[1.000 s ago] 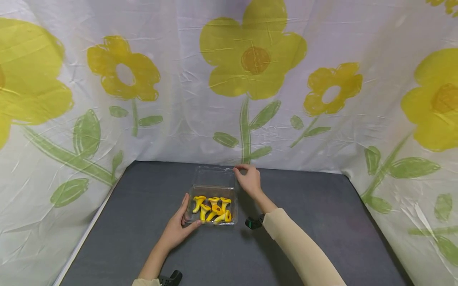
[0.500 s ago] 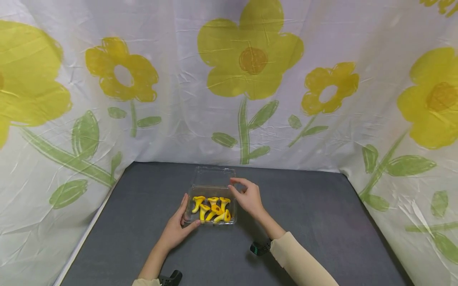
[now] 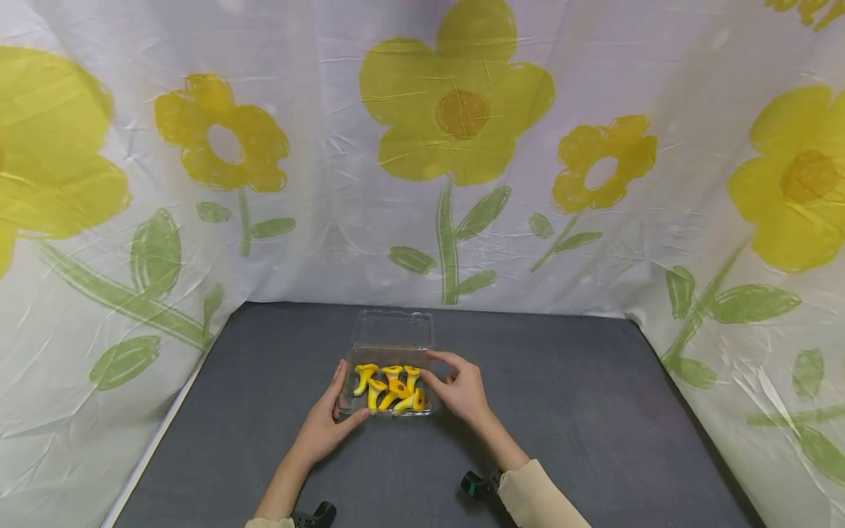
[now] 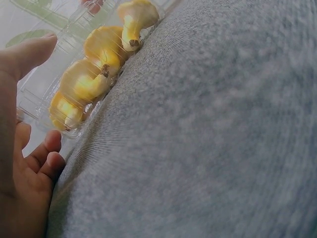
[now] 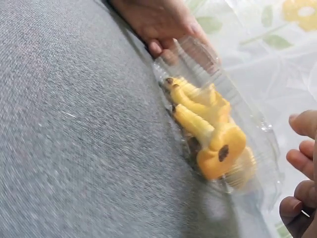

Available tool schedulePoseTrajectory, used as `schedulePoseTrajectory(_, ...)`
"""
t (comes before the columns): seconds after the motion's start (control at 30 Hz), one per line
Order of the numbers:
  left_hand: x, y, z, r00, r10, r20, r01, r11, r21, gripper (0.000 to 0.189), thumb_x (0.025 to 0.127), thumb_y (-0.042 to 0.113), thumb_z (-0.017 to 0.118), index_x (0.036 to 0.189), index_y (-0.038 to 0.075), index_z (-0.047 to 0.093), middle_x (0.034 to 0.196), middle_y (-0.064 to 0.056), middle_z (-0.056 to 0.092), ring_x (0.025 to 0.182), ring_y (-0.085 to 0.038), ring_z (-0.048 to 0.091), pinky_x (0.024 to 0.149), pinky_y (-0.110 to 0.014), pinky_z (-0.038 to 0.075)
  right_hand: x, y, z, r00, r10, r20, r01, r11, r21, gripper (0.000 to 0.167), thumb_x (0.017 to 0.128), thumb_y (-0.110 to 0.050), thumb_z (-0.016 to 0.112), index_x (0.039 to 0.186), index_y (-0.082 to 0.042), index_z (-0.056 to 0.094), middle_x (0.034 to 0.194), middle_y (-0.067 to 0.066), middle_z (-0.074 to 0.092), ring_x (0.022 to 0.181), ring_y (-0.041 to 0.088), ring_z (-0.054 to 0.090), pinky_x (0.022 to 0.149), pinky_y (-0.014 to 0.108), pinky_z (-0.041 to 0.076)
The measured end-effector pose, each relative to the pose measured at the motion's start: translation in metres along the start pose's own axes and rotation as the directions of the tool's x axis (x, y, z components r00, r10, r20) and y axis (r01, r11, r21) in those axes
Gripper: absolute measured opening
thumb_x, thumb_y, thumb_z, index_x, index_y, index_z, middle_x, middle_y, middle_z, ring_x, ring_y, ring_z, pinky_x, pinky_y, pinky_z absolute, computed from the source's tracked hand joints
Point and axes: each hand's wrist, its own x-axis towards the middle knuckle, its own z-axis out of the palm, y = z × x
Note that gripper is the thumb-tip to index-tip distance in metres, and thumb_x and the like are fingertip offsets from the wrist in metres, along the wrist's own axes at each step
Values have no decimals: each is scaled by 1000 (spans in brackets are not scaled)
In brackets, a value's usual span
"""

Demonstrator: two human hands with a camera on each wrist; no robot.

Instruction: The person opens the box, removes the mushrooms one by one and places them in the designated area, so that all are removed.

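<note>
A clear plastic clamshell box [image 3: 396, 356] sits on the dark table with its lid [image 3: 392, 328] folded back, away from the person. Inside lie several yellow, trumpet-shaped mushrooms [image 3: 374, 394], which look like chanterelles. The left hand [image 3: 322, 422] holds the box's left end, fingers along the side and thumb at the near corner. By the right rim is the right hand [image 3: 464, 390], thumb and forefinger apart, nothing held between them. In the right wrist view, a gap shows between the right hand's fingers [image 5: 299, 159] and the box wall.
A dark grey cloth [image 3: 581, 411] covers the table. Behind and at both sides hangs a white curtain [image 3: 330, 257] printed with yellow flowers. Each wrist carries a small black device, such as the right one [image 3: 480, 484].
The right hand has left the lid's far right corner and come back toward the person, to the box's right rim. The lid stays folded back; the left hand keeps its place.
</note>
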Motion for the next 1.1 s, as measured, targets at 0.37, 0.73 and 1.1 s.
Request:
schedulePoseTrajectory(0.37,0,1,0,1000,15,-8,-15,1000,-8,107,92,36,85,172,14,18,130,-8,59,71,-10,37,67,-27,37,-1,5,11,1000,18,-19,-17,999,30,36,94,-14,82,126,2,75,115,19,78,36,-7,19,39,17,25)
schedulePoseTrajectory(0.73,0,2,0,1000,-11,4,11,1000,-9,107,92,36,85,172,16,17,103,-5,54,73,-11,38,69,-27,36,5,2,24,994,99,56,-99,995,-4,40,94,-20,84,129,-3,76,121,15,77,35,-2,20,39,20,28)
schedulePoseTrajectory(1.1,0,2,-1,1000,-5,6,5,1000,-26,104,94,36,83,172,18,18,140,-10,55,71,-10,37,66,-27,36,13,-9,28,991,116,64,-98,969,-226,40,93,-24,85,128,-7,78,121,10,78,47,20,58,49,22,38)
